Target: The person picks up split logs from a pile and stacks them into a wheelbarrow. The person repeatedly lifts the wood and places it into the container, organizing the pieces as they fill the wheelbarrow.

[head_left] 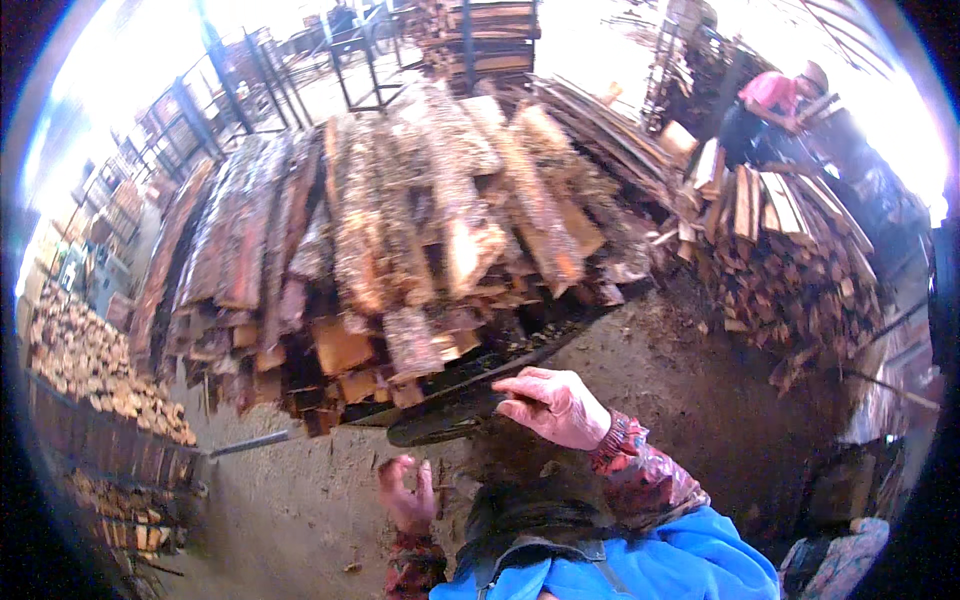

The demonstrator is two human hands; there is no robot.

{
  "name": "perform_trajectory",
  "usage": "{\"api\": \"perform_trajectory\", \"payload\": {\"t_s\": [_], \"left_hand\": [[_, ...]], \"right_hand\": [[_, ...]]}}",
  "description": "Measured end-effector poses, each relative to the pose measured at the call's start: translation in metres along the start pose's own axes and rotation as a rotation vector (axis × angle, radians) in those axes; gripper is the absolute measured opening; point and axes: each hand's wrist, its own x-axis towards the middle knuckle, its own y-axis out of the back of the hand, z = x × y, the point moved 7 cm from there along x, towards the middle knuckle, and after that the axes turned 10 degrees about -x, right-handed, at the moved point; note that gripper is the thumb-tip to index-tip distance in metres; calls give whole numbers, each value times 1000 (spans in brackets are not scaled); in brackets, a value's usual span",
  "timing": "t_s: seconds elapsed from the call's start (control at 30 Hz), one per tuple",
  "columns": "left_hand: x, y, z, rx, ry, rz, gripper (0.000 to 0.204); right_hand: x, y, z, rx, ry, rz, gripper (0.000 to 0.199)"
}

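Observation:
A big stack of rough bark-covered wood slabs lies in front of me on a dark support. Under its front edge a dark flat strip sticks out. My right hand reaches forward with its fingers curled over the end of that strip. Lower and nearer to my body, my left hand is held up with fingers apart and holds nothing. Both sleeves are red-patterned, and I wear a blue garment.
A second pile of cut slabs stands at the right, with a person in a pink top bent over behind it. A bin of small wood pieces is at the left. Metal racks stand at the back, and the floor is dirt.

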Motion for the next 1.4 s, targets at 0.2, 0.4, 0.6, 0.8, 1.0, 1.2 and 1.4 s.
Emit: {"api": "perform_trajectory", "payload": {"t_s": [0.2,0.4,0.6,0.8,1.0,1.2,1.4], "left_hand": [[-87,-142,-172,-261,554,-370,21],[-119,-185,-244,181,562,-824,34],[-84,-271,-173,335,350,-1216,51],[-71,-348,-235,72,256,-1260,46],[-84,-396,-129,-21,219,-1289,41],[-126,-466,-34,325,55,-1502,41],[-140,-501,-43,95,162,-1384,39]], "right_hand": [[-190,-20,227,21,-777,-74,26],[-461,-105,351,-42,-1233,-168,39],[-671,-168,311,-11,-1532,101,39],[-700,-231,273,799,-1725,728,31],[-696,-200,282,482,-1756,586,31],[-731,-159,290,461,-1773,599,29],[-753,-117,306,390,-1706,605,30]]}}
